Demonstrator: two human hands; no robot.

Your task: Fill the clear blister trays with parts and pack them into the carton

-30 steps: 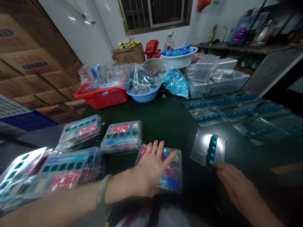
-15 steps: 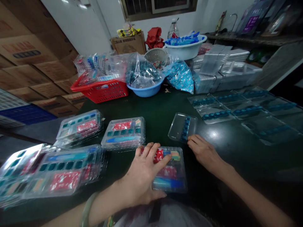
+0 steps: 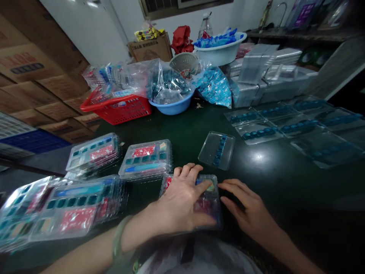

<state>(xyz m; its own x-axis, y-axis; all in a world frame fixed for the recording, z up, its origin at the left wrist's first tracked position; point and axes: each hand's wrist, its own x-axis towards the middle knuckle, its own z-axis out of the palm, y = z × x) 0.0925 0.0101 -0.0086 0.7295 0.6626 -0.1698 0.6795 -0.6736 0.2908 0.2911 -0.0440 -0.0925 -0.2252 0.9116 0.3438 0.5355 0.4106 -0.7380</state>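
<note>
A clear plastic case [image 3: 217,213] lies flat at the table's near edge. Red patterned packets and a small pale item show inside; much of it is covered by my left hand [image 3: 184,198], which rests across the top with fingers spread. My right hand [image 3: 248,209] is at the case's right side, thumb and fingers apart, fingertips at or very near the edge. Whether they touch it I cannot tell. Just beyond, a clear tray [image 3: 207,152] with a row of teal pieces sits on the table.
Stacked filled cases [image 3: 145,160] stand at left, with more [image 3: 76,205] nearer me. Clear trays with teal rows [image 3: 261,133] spread at right. Farther back are a red basket [image 3: 122,114], a blue bowl [image 3: 173,107], a blue patterned bag [image 3: 215,87] and stacked clear containers [image 3: 251,91].
My right hand has left the teal-row tray and come nearer, to the case's right edge. My left hand has shifted slightly rightward over the case, with its thumb now lying across the lower part.
</note>
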